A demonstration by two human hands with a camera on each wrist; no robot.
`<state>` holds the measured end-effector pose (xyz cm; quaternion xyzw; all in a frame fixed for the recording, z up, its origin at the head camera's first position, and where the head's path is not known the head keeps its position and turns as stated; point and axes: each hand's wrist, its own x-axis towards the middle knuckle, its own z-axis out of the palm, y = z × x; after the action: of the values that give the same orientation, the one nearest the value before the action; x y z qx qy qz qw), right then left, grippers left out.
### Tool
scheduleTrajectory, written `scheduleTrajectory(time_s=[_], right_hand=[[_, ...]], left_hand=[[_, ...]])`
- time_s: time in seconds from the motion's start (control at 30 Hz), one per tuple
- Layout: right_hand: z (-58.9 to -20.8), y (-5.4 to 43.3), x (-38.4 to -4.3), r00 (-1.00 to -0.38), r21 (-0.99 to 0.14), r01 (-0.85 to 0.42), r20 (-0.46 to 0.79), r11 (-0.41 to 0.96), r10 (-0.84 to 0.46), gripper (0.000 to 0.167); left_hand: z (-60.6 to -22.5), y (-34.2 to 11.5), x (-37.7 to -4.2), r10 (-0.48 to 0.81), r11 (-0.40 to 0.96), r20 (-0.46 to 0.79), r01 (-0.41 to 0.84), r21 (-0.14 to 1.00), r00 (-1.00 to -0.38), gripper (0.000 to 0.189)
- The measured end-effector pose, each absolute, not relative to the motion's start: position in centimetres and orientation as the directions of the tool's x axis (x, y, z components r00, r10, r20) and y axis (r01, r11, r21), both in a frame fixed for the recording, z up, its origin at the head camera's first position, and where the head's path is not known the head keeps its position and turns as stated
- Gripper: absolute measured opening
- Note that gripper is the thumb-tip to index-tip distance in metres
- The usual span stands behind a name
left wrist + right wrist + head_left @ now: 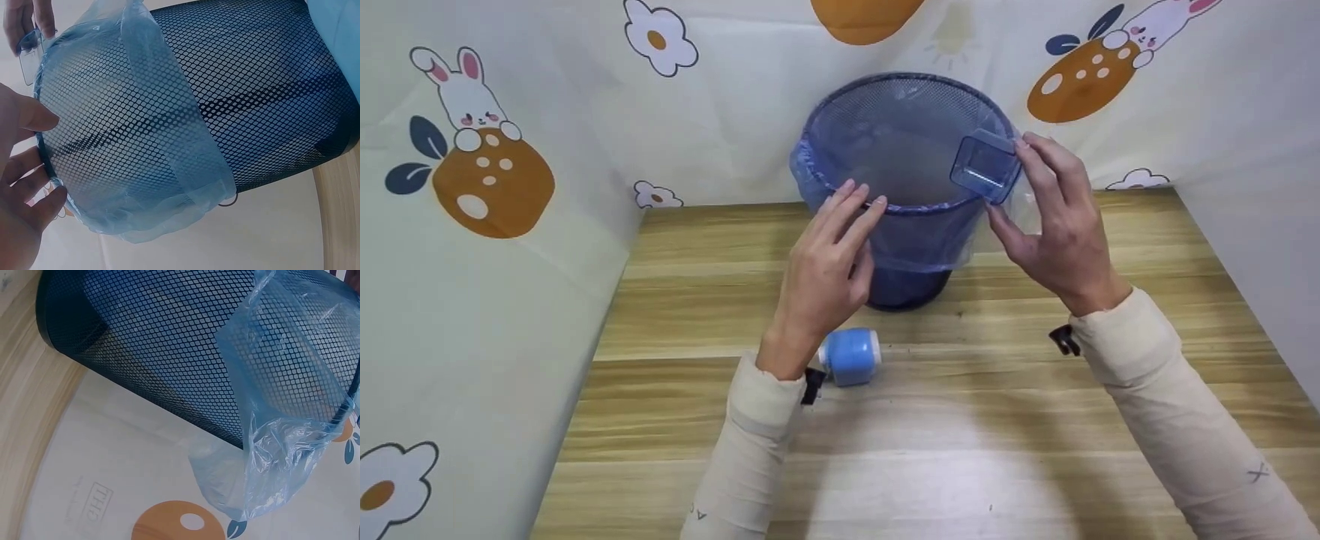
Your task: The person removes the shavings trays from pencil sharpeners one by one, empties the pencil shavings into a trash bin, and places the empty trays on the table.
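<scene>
A dark mesh wastebasket (911, 289) stands at the back, lined with a thin blue plastic bag (922, 240) folded down over its rim. My right hand (1061, 225) pinches a small see-through blue square box (986, 166) between thumb and fingers at the right side of the rim. Its thumb is low on the box and its fingertips are at the top corner. At the near left of the rim is my left hand (832, 266), fingers loosely extended with the tips right at the edge. The left wrist view shows that hand's fingers (48, 208) beside the bag-covered rim.
A small blue item with white ends (851, 356) lies on the wood-patterned surface (675, 315), close to the left wrist. White fabric walls (577, 135) printed with rabbits, orange fruit and flowers enclose the back and sides, close behind the wastebasket.
</scene>
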<state>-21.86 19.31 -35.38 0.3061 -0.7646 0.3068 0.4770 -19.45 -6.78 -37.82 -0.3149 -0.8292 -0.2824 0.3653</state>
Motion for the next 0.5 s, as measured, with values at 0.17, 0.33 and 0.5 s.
scheduleTrajectory(time_s=[0.17, 0.33, 0.5], right_hand=[[-35.66, 19.50, -21.62, -0.372, -0.190, -0.754, 0.913, 0.629, -0.170, 0.060], [-36.03, 19.78, -21.32, -0.383, -0.202, -0.752, 0.909, 0.628, -0.167, 0.061], [-36.42, 20.20, -21.02, -0.394, -0.224, -0.741, 0.908, 0.633, -0.140, 0.060]], left_hand=[[-37.73, -6.74, -19.43, 0.314, 0.644, 0.786, 0.728, 0.237, -0.533, 0.044], [-37.75, -6.77, -19.37, 0.309, 0.644, 0.785, 0.725, 0.242, -0.537, 0.044], [-37.76, -6.77, -19.38, 0.308, 0.640, 0.787, 0.729, 0.244, -0.534, 0.045]])
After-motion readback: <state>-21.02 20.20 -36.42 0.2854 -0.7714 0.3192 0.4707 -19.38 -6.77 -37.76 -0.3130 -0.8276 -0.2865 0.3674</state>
